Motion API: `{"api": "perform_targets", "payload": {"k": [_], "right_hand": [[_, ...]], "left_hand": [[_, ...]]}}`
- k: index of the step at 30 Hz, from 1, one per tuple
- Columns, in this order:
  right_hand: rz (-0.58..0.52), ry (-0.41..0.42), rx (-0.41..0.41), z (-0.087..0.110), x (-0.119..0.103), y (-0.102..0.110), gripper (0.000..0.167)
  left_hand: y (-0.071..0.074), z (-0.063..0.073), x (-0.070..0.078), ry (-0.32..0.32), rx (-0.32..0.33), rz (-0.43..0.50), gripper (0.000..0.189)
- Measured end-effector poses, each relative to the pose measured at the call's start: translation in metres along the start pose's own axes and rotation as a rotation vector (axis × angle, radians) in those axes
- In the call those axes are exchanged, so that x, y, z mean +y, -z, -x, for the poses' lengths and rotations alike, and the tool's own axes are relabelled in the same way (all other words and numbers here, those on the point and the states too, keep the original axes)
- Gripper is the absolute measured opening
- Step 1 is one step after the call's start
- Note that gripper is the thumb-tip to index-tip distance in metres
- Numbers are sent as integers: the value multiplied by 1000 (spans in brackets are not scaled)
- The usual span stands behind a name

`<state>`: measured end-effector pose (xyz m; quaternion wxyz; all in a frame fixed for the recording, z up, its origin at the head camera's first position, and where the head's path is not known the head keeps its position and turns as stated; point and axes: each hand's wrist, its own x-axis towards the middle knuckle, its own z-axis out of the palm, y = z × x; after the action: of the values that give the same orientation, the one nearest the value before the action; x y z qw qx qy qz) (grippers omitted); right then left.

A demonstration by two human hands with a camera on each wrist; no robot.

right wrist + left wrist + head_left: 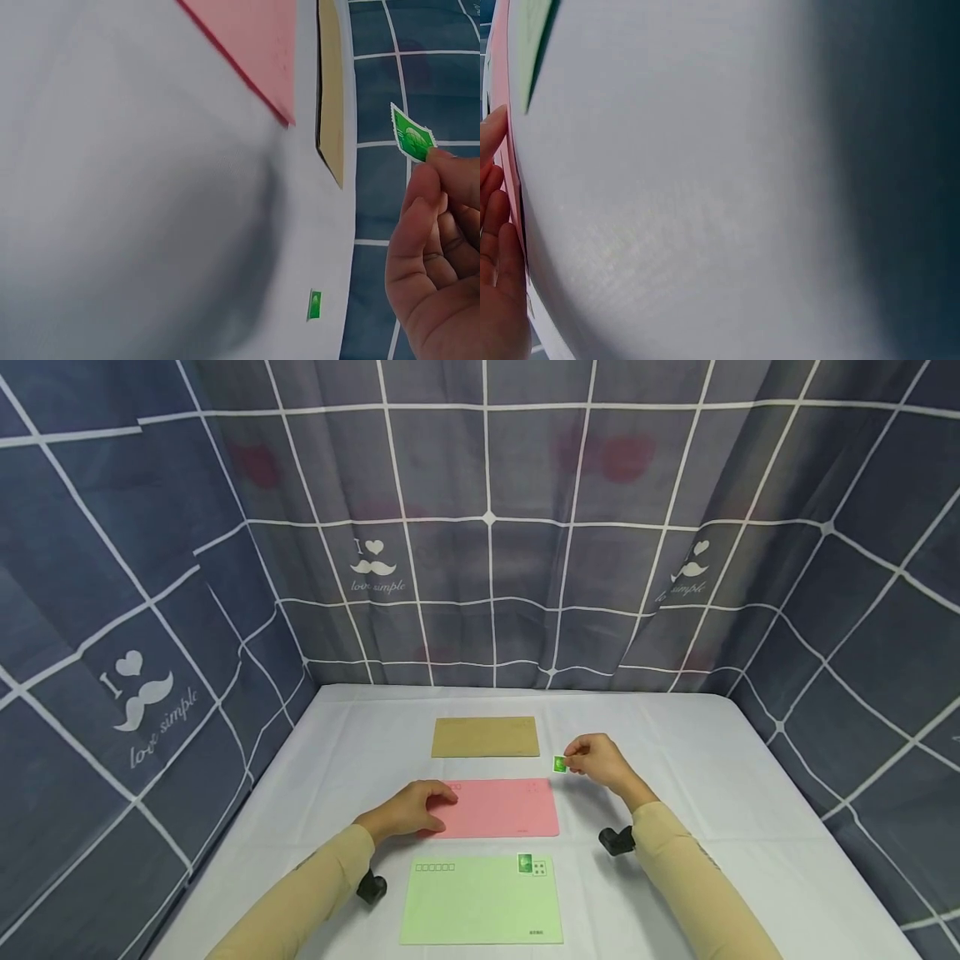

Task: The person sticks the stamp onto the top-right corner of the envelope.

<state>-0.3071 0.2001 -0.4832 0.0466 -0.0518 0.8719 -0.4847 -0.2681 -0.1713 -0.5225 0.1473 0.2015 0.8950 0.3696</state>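
Note:
My left hand [408,810] rests on the left end of a pink envelope [502,808], its thumb near the lower edge and its fingers higher up. In the left wrist view, the fingers [508,262] lie along the pink edge. My right hand [600,760] pinches a small green postage stamp [559,764] between thumb and fingertips, just beyond the envelope's upper right corner. The right wrist view shows this stamp [411,135] with its white perforated border, held up over the table. A second green stamp [315,304] lies on the white cloth beneath.
Nearest me lies a light green envelope [480,906] with a green stamp [525,863] at its upper right, beside a printed box. Behind the pink envelope is a tan envelope [486,737]. Dark grid-patterned curtains [450,560] enclose the white-covered table [360,718].

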Motion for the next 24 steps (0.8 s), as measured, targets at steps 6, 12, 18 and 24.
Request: {"api": "perform_targets", "payload": {"k": [6,12,18,24], "right_hand": [[-41,8,-10,-4,-3,-5,7],[-67,6,-39,-7,-5,-12,7],[-68,3,-56,-8,-3,-21,7],[-83,6,-77,-10,-3,-27,9]], "left_hand": [[1,0,1,-26,-1,-4,42],[1,1,2,-33,-3,-2,42],[1,1,2,-25,0,9,43],[1,1,1,-27,5,0,43]]}}
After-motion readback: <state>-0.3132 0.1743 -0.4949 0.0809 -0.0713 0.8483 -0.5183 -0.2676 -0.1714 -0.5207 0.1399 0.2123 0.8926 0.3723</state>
